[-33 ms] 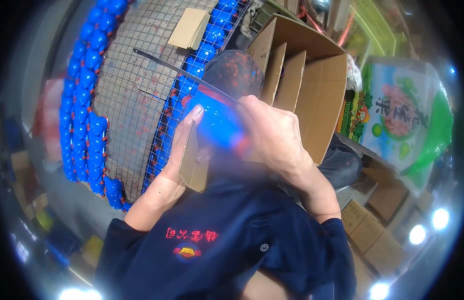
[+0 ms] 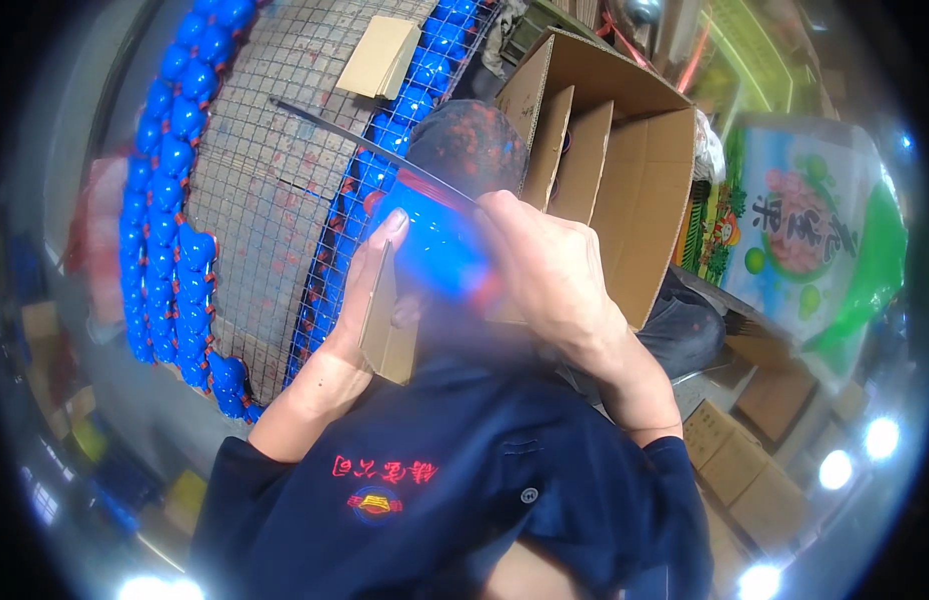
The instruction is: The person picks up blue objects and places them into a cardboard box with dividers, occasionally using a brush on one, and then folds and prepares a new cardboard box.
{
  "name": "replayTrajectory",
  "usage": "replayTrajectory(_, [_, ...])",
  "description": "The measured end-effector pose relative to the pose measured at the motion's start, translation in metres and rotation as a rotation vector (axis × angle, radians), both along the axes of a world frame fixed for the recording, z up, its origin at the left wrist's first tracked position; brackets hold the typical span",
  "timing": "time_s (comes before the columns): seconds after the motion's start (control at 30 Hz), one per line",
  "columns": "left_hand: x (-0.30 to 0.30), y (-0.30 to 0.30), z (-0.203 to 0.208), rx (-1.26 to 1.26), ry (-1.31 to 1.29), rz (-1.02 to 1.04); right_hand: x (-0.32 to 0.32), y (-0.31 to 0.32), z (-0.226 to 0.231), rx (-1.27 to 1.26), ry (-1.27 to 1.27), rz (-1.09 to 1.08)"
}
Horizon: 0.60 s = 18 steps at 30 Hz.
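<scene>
In front of my chest, my left hand (image 2: 360, 290) is closed around a folded cardboard piece (image 2: 387, 330) and the side of a glossy blue object (image 2: 435, 240) with red ends. Its thumb presses at the cardboard's upper edge. My right hand (image 2: 550, 255) is closed, pinching the near end of a long thin dark metal blade (image 2: 355, 137). That blade slants up to the left, passing across the blue object's reddish upper end, and its far tip hangs over the wire mesh. The lower end of the blue object is blurred, and most fingers of both hands are hidden.
To the left, wire mesh (image 2: 275, 170) is bordered by rows of glossy blue pieces (image 2: 185, 120). A stack of tan cards (image 2: 378, 58) lies on it. An open carton (image 2: 650, 170) with dividers stands to the right, beside a printed plastic bag (image 2: 805, 220). Cardboard boxes (image 2: 730, 455) sit lower right.
</scene>
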State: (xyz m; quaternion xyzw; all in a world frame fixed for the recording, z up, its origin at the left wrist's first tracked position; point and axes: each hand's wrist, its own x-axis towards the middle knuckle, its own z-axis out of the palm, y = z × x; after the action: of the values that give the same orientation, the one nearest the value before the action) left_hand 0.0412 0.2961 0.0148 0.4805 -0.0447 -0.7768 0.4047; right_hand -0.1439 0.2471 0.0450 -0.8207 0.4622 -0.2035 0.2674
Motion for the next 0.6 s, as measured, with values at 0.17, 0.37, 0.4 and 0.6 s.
replayTrajectory(0.17, [0.001,0.001,0.002,-0.029,-0.073,-0.027,-0.002,0.0,0.001,-0.047,0.011,0.024])
replayTrajectory(0.37, [-0.005,0.0,0.01,-0.069,-0.101,-0.04,-0.008,0.0,0.005,-0.036,0.041,0.071])
replayTrajectory(0.4, [-0.007,0.0,0.012,-0.081,-0.103,-0.03,-0.01,0.001,0.005,-0.038,0.041,0.08])
replayTrajectory(0.6, [-0.012,-0.007,0.008,-0.013,0.001,0.06,-0.038,0.024,-0.005,-0.082,0.023,0.042])
